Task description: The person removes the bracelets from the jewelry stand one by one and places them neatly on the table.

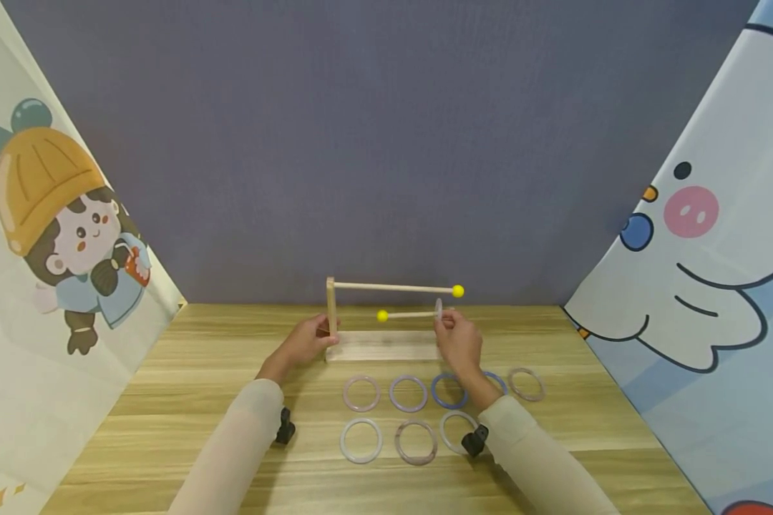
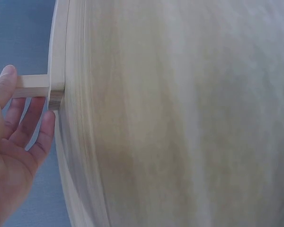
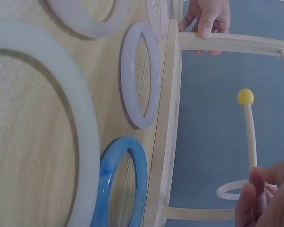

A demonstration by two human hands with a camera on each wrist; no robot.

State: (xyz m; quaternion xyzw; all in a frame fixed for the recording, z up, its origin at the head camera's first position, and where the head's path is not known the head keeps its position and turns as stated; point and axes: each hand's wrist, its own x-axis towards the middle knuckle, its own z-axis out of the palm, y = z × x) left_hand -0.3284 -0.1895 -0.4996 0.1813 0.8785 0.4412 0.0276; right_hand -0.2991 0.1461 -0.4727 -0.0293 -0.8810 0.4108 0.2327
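Note:
A wooden bangle stand (image 1: pixel 383 346) has two rods tipped with yellow balls, the upper rod (image 1: pixel 393 287) pointing right and the lower rod (image 1: pixel 412 315) pointing left. My left hand (image 1: pixel 305 340) grips the stand's left upright (image 2: pixel 33 85) low down, thumb on one side and fingers on the other. With fingertips, my right hand (image 1: pixel 462 343) pinches a pale translucent bangle (image 3: pixel 229 189) at the right end of the lower rod. The bangle appears to be around that rod; the fingers hide part of it and the right upright's upper part.
Several bangles lie on the wooden table in front of the stand: pink (image 1: pixel 362 394), lilac (image 1: pixel 409 394), blue (image 1: pixel 449 391), white (image 1: pixel 361 440) and brownish (image 1: pixel 416 443). Another brownish bangle (image 1: pixel 527 385) lies at the right. My right forearm covers part of a second blue bangle. A grey wall (image 1: pixel 386 157) stands behind.

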